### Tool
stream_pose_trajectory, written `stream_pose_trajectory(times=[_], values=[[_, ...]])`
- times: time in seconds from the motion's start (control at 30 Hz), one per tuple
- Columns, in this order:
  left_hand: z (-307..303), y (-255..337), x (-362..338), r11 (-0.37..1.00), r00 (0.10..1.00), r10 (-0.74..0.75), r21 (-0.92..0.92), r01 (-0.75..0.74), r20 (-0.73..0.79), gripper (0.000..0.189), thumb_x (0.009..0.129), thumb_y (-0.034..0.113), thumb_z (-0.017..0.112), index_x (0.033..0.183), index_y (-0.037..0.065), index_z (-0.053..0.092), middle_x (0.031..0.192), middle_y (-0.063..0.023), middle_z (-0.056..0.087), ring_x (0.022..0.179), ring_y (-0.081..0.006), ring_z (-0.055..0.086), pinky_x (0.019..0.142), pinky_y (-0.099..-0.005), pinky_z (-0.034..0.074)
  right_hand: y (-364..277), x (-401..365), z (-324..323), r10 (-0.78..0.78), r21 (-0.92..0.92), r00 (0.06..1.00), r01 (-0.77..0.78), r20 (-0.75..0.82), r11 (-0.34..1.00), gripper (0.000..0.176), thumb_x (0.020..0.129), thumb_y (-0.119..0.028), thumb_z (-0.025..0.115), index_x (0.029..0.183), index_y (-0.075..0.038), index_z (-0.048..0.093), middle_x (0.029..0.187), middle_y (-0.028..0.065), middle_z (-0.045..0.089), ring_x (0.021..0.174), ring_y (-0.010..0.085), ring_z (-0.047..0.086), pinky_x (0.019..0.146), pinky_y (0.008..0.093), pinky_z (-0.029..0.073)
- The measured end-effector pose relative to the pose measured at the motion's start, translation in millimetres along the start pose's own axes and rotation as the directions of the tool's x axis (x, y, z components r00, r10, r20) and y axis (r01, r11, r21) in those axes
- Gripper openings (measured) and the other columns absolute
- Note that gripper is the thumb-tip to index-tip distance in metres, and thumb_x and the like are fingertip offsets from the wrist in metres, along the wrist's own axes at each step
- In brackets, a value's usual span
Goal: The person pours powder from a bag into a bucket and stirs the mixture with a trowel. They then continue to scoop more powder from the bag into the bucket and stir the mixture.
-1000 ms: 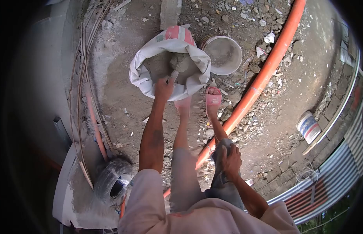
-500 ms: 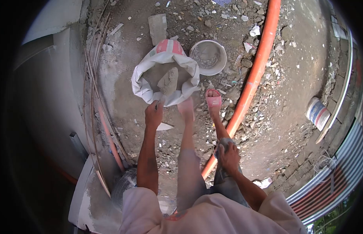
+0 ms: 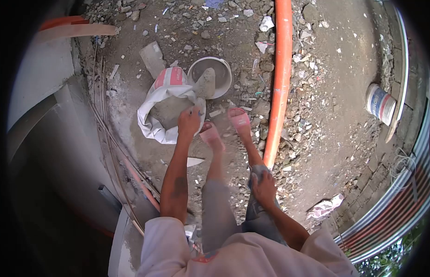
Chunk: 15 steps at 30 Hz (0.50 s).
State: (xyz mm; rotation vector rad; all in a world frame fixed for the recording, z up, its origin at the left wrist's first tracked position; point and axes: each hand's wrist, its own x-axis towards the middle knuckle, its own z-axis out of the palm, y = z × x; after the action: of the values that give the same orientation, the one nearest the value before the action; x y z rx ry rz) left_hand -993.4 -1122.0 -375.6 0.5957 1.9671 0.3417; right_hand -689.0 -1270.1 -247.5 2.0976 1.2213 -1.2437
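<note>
My left hand (image 3: pixel 189 122) is closed around the handle of a trowel, whose blade (image 3: pixel 205 84) carries a heap of grey powder. The blade is over the near left part of a white bucket (image 3: pixel 230 74) with grey material inside. Just left of my hand stands an open cement bag (image 3: pixel 152 133), its white rim rolled down and grey powder within. My right hand (image 3: pixel 263 187) rests on my right knee with its fingers spread, holding nothing.
An orange pipe (image 3: pixel 280 78) runs along the ground to the right, among rubble. A flat slab (image 3: pixel 152 59) lies behind the bag. Thin rods (image 3: pixel 104 120) lean along the left wall. Farther right, a labelled bucket (image 3: pixel 380 104) lies near corrugated sheets (image 3: pixel 386 221).
My left hand has moved the loaded trowel from inside the cement bag, forward and right to the bucket. The view has shifted. My right hand stays on the knee.
</note>
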Motion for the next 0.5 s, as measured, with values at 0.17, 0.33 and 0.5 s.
stream_pose_trajectory(times=[0.17,0.33,0.5], values=[[31.3,42.6,28.2,0.944,0.948,-0.282,-0.136,0.301,0.145,0.041,0.09,0.038,0.051,0.075,0.001,0.058,0.062,-0.0086,0.056,0.048,-0.0191,0.052,0.048,-0.0373,0.044,-30.5,-6.5,-30.5,0.062,-0.189,0.998,-0.064,-0.018,0.98,0.057,0.09,-0.049,0.046,0.124,-0.002,0.047,0.124,0.0242,0.05,0.117,0.0411,0.045,0.093,0.0556,0.039],[41.7,58.4,67.0,0.85,0.851,-0.395,-0.214,0.482,0.346,0.031,0.092,0.032,0.054,0.08,0.004,0.052,0.063,-0.0035,0.051,0.046,-0.0133,0.047,0.038,-0.03,0.039,-10.4,2.5,-27.0,0.079,-0.059,0.995,-0.083,-0.065,0.995,0.055,0.09,-0.047,0.047,0.124,-0.004,0.048,0.123,0.0232,0.051,0.118,0.0387,0.046,0.092,0.0543,0.041],[28.1,76.1,70.6,0.886,0.843,-0.359,-0.137,0.442,0.4,0.028,0.093,0.028,0.053,0.083,0.002,0.052,0.063,-0.0043,0.05,0.047,-0.0134,0.048,0.037,-0.0317,0.041,-16.8,4.5,-35.8,0.109,-0.062,0.993,-0.112,-0.055,0.992,0.053,0.09,-0.046,0.048,0.123,-0.005,0.048,0.121,0.0216,0.052,0.117,0.0376,0.046,0.089,0.0561,0.042]])
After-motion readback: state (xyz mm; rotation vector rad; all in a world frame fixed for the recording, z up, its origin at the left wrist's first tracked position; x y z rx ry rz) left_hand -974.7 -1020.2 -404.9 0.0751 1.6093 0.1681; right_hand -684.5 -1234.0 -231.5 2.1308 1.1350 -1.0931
